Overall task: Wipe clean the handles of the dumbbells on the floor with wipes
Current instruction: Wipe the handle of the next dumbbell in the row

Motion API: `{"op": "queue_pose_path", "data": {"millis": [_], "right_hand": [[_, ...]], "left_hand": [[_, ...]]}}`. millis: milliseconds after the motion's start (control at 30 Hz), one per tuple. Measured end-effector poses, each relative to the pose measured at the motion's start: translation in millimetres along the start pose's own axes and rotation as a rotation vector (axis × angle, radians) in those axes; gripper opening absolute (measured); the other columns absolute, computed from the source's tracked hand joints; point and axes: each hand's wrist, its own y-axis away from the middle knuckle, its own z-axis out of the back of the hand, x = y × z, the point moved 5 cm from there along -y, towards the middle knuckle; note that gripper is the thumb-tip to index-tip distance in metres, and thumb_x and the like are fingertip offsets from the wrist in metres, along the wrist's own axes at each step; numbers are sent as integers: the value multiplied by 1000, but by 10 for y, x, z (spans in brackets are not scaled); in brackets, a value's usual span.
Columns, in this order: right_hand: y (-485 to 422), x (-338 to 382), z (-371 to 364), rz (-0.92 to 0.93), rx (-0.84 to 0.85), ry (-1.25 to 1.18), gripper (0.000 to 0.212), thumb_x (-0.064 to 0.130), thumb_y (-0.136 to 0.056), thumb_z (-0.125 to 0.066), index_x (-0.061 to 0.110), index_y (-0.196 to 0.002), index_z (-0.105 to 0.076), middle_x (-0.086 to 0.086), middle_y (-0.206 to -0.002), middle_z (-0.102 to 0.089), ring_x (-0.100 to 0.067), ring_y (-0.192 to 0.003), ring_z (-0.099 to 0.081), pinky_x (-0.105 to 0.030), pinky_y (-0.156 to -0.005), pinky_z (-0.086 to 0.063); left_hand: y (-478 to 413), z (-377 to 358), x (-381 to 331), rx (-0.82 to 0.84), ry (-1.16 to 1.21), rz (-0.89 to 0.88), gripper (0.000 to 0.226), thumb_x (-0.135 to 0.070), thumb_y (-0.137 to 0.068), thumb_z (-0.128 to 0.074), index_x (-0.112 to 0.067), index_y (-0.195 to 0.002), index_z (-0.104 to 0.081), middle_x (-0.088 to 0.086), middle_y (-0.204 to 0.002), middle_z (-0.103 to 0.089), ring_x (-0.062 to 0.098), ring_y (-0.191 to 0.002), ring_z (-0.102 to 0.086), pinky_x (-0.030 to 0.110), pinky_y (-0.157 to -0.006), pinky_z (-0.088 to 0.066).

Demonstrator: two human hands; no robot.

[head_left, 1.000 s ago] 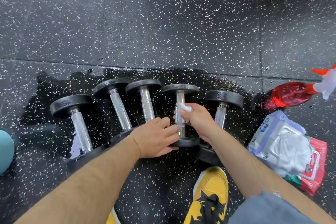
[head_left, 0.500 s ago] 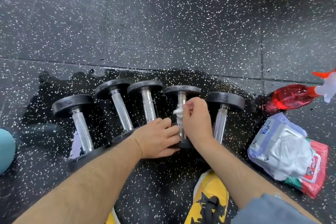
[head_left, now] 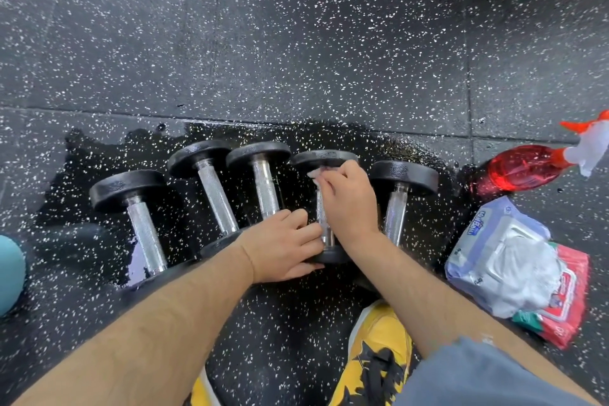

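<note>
Head view: five dumbbells (head_left: 211, 194) lie in a row on the wet floor (head_left: 379, 142). The right hand (head_left: 349, 204) has its fingers clamped on a wipe (head_left: 318, 173) at the far end of the fourth handle (head_left: 321, 217). The left hand (head_left: 283, 247), fingers curled together, grips its near end at 6 o'clock. Mid-task, I'd say. Whether the other handles are clean, I cannot tell. The wipes pack (head_left: 494, 241) waits at 3 o'clock.

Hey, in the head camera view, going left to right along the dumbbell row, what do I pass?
Teal object at the left edge → first dumbbell → second dumbbell → third dumbbell → fourth dumbbell, its handle gripped through a wipe by the right hand → fifth dumbbell → red spray bottle.
</note>
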Motion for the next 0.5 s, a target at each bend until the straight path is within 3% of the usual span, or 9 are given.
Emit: {"op": "queue_pose_path", "data": {"millis": [133, 267, 367, 500], "right_hand": [[151, 52, -14, 54, 22, -68, 12, 14, -95, -66, 19, -91, -77, 6, -88, -53, -16, -85, -49, -28, -66, -46], [19, -121, 38, -381, -56, -446, 18, 28, -91, -73, 22, -74, -70, 3, -86, -58, -3, -83, -53, -16, -71, -38], [92, -185, -7, -553, -43, -596, 13, 31, -89, -73, 23, -80, -70, 2, -95, -65, -3, -86, -59, -13, -76, -43], [97, -133, 14, -439, -13, -470, 15, 29, -90, -74, 19, -79, -71, -1, -92, -58, -4, -83, -53, -7, -73, -39]], "left_hand": [[3, -5, 12, 0, 2, -1, 38, -55, -91, -68, -18, -100, -64, -1, -97, -52, 22, -83, -42, 35, -66, -46], [-14, 26, -3, -21, 18, 5, 36, -54, -94, -63, -18, -97, -60, -1, -95, -50, 22, -82, -42, 35, -66, -45], [-13, 29, -6, -23, 13, 3, 36, -54, -95, -62, -18, -97, -60, -1, -95, -51, 22, -82, -42, 34, -66, -44], [-4, 19, 3, -15, 8, 7, 36, -54, -95, -61, -18, -96, -61, -1, -95, -51, 22, -82, -41, 34, -66, -43]]}}
